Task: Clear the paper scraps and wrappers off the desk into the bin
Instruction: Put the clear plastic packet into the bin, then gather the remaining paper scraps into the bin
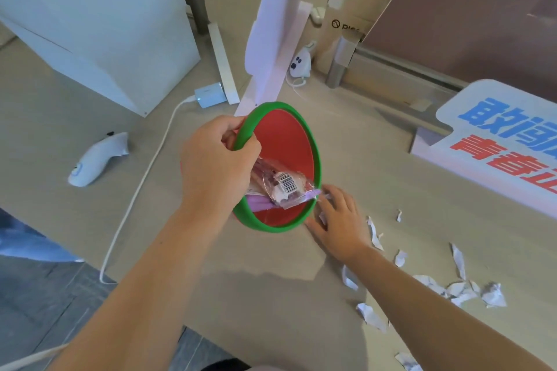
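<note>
While left hand grips the tilted bin rim, wrapper already inside, right hand lies flat and empty on the desk, just beside the bin mouth. Paper scraps trail off to its right, nearest that hand.

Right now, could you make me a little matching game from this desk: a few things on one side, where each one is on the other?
Things:
1. green-rimmed red bin
2. clear barcoded wrapper
3. torn white paper scraps
4. white handheld controller

Places:
A. scattered on the desk, right
B. lying on the desk, far left
C. held tilted by the left hand
D. inside the bin

Pairs: 1-C, 2-D, 3-A, 4-B
</note>
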